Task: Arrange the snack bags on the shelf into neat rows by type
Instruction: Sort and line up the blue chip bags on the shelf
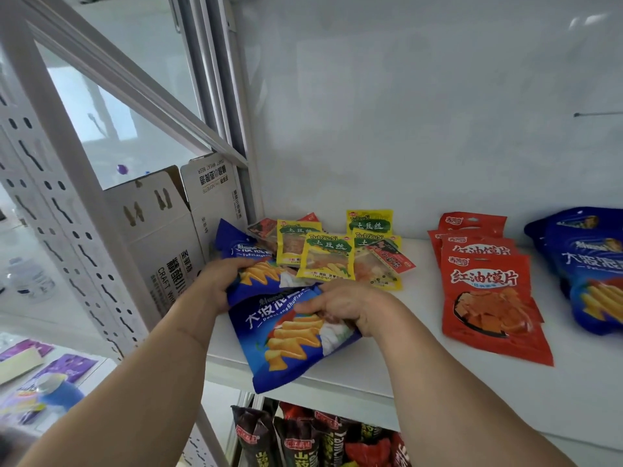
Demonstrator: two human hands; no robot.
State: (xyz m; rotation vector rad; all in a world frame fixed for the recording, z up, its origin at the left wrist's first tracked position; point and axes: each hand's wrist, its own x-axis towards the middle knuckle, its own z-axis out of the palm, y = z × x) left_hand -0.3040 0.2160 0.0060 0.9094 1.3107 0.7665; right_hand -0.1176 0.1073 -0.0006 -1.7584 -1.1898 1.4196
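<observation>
Gripping two blue chip bags [286, 335], left hand [215, 284] behind right hand [350, 308].

Bright, even light; soft focus (edges bowed by wide lens).

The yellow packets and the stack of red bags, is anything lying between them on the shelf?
Nothing. In the head view, the white shelf is bare between the yellow packets and the red bags.

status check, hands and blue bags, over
Left hand grips rear blue chip bag. Right hand grips front blue chip bag. Yellow packets scattered behind.
</observation>
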